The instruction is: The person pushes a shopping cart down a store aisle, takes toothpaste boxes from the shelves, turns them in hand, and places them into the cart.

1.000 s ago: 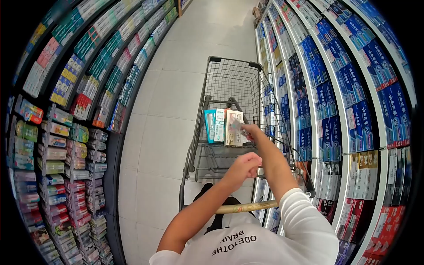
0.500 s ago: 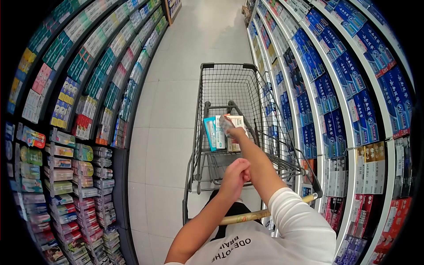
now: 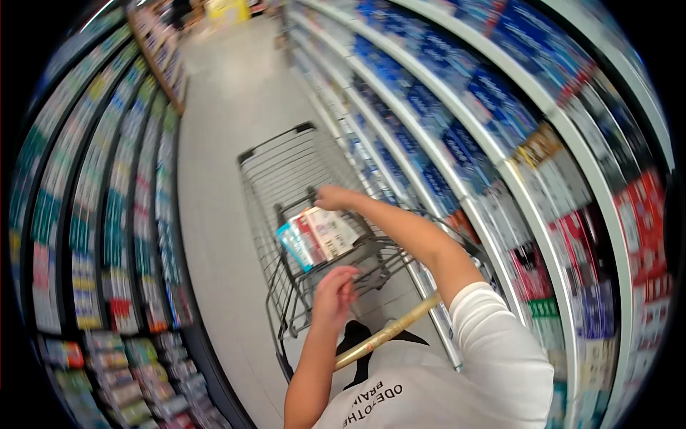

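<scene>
Several flat boxes lie side by side in the front part of the wire shopping cart (image 3: 246,154): a light-blue package (image 3: 293,248), a red-and-grey package (image 3: 309,241) and a cream-white box (image 3: 332,234). My right hand (image 3: 333,198) is just past the top edge of the cream-white box, beside a dark cart bar. Its fingertips are blurred and partly hidden, so I cannot tell whether they grip anything. My left hand (image 3: 334,294) hovers on the near side of the boxes, above the cart handle (image 3: 379,337), with loosely bent fingers somewhat apart and nothing visible in them.
Tall shelves (image 3: 457,136) of mostly blue boxes run close along the cart's right side. Shelves (image 3: 93,193) of green and white boxes line the left, with hanging packs (image 3: 118,375) lower down. Pale floor (image 3: 214,129) stretches ahead to a yellow display (image 3: 227,11).
My right hand has left the red-and-grey package, which now rests among the boxes. My left hand's fist has loosened. The view has turned, tilting the cart leftward in the picture.
</scene>
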Demonstrator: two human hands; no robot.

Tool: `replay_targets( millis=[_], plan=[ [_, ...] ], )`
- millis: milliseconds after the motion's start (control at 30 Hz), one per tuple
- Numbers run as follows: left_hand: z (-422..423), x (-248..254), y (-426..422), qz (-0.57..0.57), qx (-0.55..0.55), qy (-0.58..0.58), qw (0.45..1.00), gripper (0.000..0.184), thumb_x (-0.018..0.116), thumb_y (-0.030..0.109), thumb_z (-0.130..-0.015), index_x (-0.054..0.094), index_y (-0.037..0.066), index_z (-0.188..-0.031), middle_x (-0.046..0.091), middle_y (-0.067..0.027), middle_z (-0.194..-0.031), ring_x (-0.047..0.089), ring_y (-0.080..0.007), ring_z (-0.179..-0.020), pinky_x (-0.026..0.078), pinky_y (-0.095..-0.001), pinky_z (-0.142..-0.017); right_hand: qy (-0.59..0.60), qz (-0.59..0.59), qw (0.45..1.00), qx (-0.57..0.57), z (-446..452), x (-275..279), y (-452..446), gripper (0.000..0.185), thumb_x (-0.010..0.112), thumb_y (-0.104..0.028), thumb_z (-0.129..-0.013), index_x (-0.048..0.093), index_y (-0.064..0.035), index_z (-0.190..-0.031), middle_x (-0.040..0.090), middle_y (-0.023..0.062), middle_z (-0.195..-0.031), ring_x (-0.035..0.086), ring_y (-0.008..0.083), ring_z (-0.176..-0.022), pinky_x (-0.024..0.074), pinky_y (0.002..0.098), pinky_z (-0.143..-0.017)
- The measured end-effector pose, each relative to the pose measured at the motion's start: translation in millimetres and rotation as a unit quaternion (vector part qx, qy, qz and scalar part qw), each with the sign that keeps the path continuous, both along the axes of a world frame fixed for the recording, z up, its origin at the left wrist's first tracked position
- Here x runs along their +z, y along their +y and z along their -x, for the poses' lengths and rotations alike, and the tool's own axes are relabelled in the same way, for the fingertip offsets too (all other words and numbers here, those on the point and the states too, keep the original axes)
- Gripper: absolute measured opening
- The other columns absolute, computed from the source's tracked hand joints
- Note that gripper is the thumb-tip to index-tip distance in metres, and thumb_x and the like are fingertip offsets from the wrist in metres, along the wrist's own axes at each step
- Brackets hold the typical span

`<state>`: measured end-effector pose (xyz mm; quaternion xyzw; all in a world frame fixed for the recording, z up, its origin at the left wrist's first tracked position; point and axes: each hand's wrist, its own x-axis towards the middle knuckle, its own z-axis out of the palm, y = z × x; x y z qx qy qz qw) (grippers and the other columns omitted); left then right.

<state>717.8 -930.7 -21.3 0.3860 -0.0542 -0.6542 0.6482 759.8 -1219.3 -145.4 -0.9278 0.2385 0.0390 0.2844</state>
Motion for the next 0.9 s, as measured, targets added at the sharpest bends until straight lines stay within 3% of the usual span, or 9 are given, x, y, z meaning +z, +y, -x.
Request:
replay_targets(
  millis=[133, 200, 233, 267, 367, 500, 700, 900],
  plan=[
    [12, 10, 3, -0.001, -0.016, -0.083, 0.996, 0.009, 0.053, 0.008, -0.087, 0.058, 0.002, -0.091, 0.036, 0.0051, -0.053, 0.032, -0.0056, -0.045, 0.027, -0.0220, -0.046, -0.098, 0.023, 0.995, -0.016, 100, 146, 33, 0.028, 0.050, -0.025, -0.081, 0.062, -0.0008, -0.089, 0.064, 0.0215, -0.083, 0.061, 0.0378, -0.079, 0.0478, 0.0445, -0.072],
    [22, 16, 4, -0.014, -0.023, -0.163, 0.986, 0.008, 0.054, 0.009, -0.087, 0.058, 0.002, -0.089, 0.037, 0.0048, -0.054, 0.032, -0.0055, -0.046, 0.028, -0.0221, -0.046, -0.146, 0.043, 0.988, -0.018, 160, 186, 62, 0.027, 0.050, -0.027, -0.086, 0.058, -0.0012, -0.092, 0.062, 0.0201, -0.079, 0.059, 0.0383, -0.077, 0.0462, 0.0459, -0.068],
    [27, 18, 4, -0.008, -0.037, -0.191, 0.981, 0.008, 0.054, 0.010, -0.087, 0.057, 0.002, -0.088, 0.037, 0.0049, -0.054, 0.032, -0.0054, -0.047, 0.028, -0.0221, -0.046, -0.209, 0.013, 0.976, -0.061, 191, 213, 90, 0.023, 0.053, -0.023, -0.084, 0.058, -0.0006, -0.085, 0.061, 0.0211, -0.077, 0.059, 0.0396, -0.076, 0.0457, 0.0467, -0.066],
    [31, 19, 6, -0.003, -0.047, -0.217, 0.975, 0.008, 0.054, 0.010, -0.087, 0.057, 0.003, -0.088, 0.037, 0.0050, -0.054, 0.032, -0.0052, -0.047, 0.029, -0.0222, -0.046, -0.230, 0.026, 0.970, -0.072, 218, 218, 108, 0.021, 0.051, -0.022, -0.088, 0.056, -0.0023, -0.092, 0.060, 0.0172, -0.081, 0.058, 0.0350, -0.076, 0.0457, 0.0434, -0.069],
    [43, 19, 5, 0.010, -0.091, -0.258, 0.962, 0.007, 0.054, 0.011, -0.088, 0.055, 0.004, -0.087, 0.034, 0.0065, -0.053, 0.029, -0.0046, -0.045, 0.025, -0.0220, -0.044, -0.365, 0.111, 0.896, -0.229, 266, 193, 167, 0.011, 0.058, -0.010, -0.082, 0.057, -0.0012, -0.089, 0.059, 0.0122, -0.079, 0.057, 0.0292, -0.072, 0.0463, 0.0369, -0.066],
    [49, 15, 4, 0.043, -0.153, -0.231, 0.960, 0.008, 0.054, 0.013, -0.089, 0.054, 0.005, -0.087, 0.032, 0.0069, -0.051, 0.026, -0.0047, -0.044, 0.024, -0.0221, -0.045, -0.376, 0.181, 0.827, -0.377, 281, 139, 201, 0.006, 0.057, -0.006, -0.078, 0.056, -0.0021, -0.083, 0.056, 0.0117, -0.077, 0.056, 0.0299, -0.074, 0.0461, 0.0374, -0.067],
    [43, 13, 3, 0.073, -0.157, -0.188, 0.967, 0.011, 0.057, 0.016, -0.087, 0.054, 0.005, -0.088, 0.032, 0.0063, -0.052, 0.026, -0.0053, -0.044, 0.025, -0.0226, -0.047, -0.402, 0.192, 0.802, -0.397, 273, 128, 204, 0.006, 0.057, -0.003, -0.078, 0.056, -0.0020, -0.083, 0.055, 0.0105, -0.075, 0.056, 0.0291, -0.073, 0.0460, 0.0367, -0.065],
    [24, 9, 3, 0.100, -0.052, -0.052, 0.992, 0.011, 0.053, 0.017, -0.087, 0.054, 0.006, -0.087, 0.032, 0.0050, -0.052, 0.027, -0.0061, -0.044, 0.025, -0.0222, -0.046, -0.405, 0.143, 0.806, -0.407, 271, 124, 203, 0.004, 0.057, -0.004, -0.079, 0.055, -0.0032, -0.082, 0.056, 0.0100, -0.073, 0.056, 0.0283, -0.070, 0.0460, 0.0358, -0.061]
  ],
)
